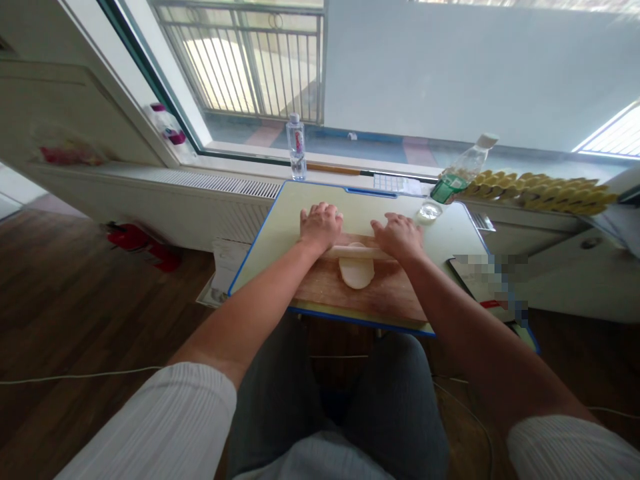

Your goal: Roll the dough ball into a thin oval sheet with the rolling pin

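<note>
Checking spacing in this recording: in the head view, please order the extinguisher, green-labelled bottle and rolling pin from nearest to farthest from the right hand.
From the right hand:
1. Rolling pin: directly under the hand.
2. Green-labelled bottle: ahead and to the right.
3. Extinguisher: low down, far off to the left.

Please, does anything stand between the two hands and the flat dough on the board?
Only the rolling pin: it lies across the far part of the dough, left hand and right hand over its ends. Nothing else visible stands between; the green-labelled bottle is beyond the right hand.
</note>
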Demonstrator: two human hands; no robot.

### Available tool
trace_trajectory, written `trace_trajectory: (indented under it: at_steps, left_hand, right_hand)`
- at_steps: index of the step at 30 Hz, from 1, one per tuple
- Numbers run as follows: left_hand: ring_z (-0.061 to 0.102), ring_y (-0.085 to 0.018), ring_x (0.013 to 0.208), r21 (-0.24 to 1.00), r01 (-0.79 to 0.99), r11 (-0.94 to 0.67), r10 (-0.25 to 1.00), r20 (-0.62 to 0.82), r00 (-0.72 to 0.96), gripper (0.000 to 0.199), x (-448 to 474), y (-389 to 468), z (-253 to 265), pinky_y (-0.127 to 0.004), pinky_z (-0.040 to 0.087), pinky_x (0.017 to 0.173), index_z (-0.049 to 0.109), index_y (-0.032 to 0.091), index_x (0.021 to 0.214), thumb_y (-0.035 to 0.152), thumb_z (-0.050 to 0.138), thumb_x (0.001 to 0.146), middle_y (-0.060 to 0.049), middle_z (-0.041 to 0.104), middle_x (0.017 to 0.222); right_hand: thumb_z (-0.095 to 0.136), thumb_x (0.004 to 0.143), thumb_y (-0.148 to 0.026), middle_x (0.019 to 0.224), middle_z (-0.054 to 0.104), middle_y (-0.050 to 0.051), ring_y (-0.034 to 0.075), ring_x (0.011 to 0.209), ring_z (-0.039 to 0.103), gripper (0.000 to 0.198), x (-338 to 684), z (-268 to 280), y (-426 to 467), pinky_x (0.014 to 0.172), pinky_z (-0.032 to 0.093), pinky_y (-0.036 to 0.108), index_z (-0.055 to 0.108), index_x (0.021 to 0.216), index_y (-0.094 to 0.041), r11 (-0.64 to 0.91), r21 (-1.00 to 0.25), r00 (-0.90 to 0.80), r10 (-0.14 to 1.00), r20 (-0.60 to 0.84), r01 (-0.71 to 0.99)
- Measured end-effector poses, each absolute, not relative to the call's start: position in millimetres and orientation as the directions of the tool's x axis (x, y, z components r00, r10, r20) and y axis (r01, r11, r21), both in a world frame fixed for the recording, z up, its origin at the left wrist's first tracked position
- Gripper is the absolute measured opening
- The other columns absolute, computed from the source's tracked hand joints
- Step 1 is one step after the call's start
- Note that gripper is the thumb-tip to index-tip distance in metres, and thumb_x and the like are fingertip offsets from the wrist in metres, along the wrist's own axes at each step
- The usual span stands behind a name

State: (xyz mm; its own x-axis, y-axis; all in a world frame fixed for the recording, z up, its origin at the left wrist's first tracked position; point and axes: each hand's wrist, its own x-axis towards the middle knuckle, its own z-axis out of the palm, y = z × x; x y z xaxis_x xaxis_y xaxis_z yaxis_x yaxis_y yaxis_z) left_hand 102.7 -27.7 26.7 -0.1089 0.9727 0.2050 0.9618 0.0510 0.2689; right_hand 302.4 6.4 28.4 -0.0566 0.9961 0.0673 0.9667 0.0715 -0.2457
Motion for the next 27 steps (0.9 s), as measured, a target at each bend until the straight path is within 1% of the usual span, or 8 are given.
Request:
trace_trajectory:
  at_steps: [3,9,11,15,17,20,23,27]
  left_hand:
    - [0.059,-0.031,0.135,0.270,0.962,0.038,0.977,0.191,-0.093,0.036,103,-27,27,-0.052,0.041,0.117,0.070,0.026,0.129,0.041,0.042,0.111,-0.012,0.069,0.144]
    - [0.060,-0.032,0.133,0.262,0.965,0.005,0.985,0.166,-0.050,0.038,103,-37,28,-0.051,0.045,0.114,0.072,0.024,0.127,0.043,0.042,0.111,-0.013,0.069,0.141]
    - [0.061,-0.032,0.133,0.262,0.965,-0.004,0.986,0.161,-0.039,0.039,104,-44,28,-0.051,0.045,0.114,0.073,0.026,0.125,0.043,0.041,0.111,-0.012,0.069,0.140]
    - [0.061,-0.030,0.132,0.258,0.966,-0.016,0.984,0.178,-0.031,0.039,107,-62,30,-0.051,0.044,0.115,0.073,0.029,0.125,0.042,0.039,0.112,-0.011,0.070,0.139]
    - [0.061,-0.032,0.131,0.251,0.968,-0.010,0.987,0.156,-0.030,0.041,108,-73,29,-0.054,0.043,0.115,0.074,0.029,0.126,0.043,0.038,0.111,-0.011,0.069,0.140]
    - [0.060,-0.034,0.132,0.230,0.973,-0.010,0.992,0.128,-0.020,0.044,109,-90,26,-0.059,0.042,0.115,0.073,0.030,0.129,0.046,0.036,0.111,-0.012,0.068,0.143]
    - [0.057,-0.034,0.135,0.208,0.978,-0.004,0.988,0.152,-0.028,0.044,111,-106,22,-0.061,0.039,0.118,0.072,0.031,0.131,0.049,0.037,0.111,-0.011,0.068,0.145]
    - [0.055,-0.034,0.139,0.217,0.975,0.047,0.971,0.221,-0.096,0.045,119,-125,18,-0.066,0.030,0.125,0.072,0.030,0.130,0.047,0.035,0.112,-0.011,0.067,0.147]
  right_hand:
    - [0.043,0.104,-0.056,0.155,0.063,0.022,0.040,0.141,0.055,0.064,303,28,6,0.121,0.036,0.060,0.064,0.149,-0.015,0.065,-0.248,-0.058,0.998,0.037,0.967]
    - [0.040,0.105,-0.057,0.160,0.059,0.021,0.040,0.146,0.052,0.066,305,30,-10,0.123,0.034,0.066,0.062,0.152,-0.016,0.069,-0.246,-0.071,0.997,0.000,0.967]
    - [0.038,0.105,-0.058,0.163,0.057,0.020,0.040,0.148,0.050,0.068,307,31,-19,0.125,0.032,0.067,0.062,0.153,-0.016,0.061,-0.245,-0.065,0.998,-0.007,0.968]
    - [0.034,0.107,-0.057,0.166,0.055,0.015,0.038,0.152,0.046,0.065,310,31,-43,0.126,0.031,0.066,0.059,0.157,-0.023,0.035,-0.248,-0.042,0.999,-0.024,0.968]
    - [0.032,0.108,-0.054,0.165,0.057,0.013,0.036,0.151,0.047,0.062,311,29,-57,0.125,0.033,0.065,0.058,0.157,-0.025,0.040,-0.239,-0.041,0.999,0.002,0.970]
    - [0.032,0.109,-0.049,0.159,0.062,0.014,0.036,0.146,0.050,0.059,310,27,-81,0.124,0.034,0.065,0.062,0.151,-0.022,0.067,-0.207,-0.049,0.995,0.090,0.976]
    - [0.032,0.109,-0.045,0.158,0.062,0.014,0.036,0.147,0.048,0.055,308,28,-103,0.124,0.032,0.068,0.064,0.147,-0.022,0.081,-0.185,-0.055,0.988,0.141,0.979]
    - [0.031,0.110,-0.045,0.160,0.060,0.015,0.038,0.148,0.046,0.055,306,30,-123,0.124,0.028,0.073,0.065,0.147,-0.022,0.063,-0.179,-0.035,0.987,0.154,0.982]
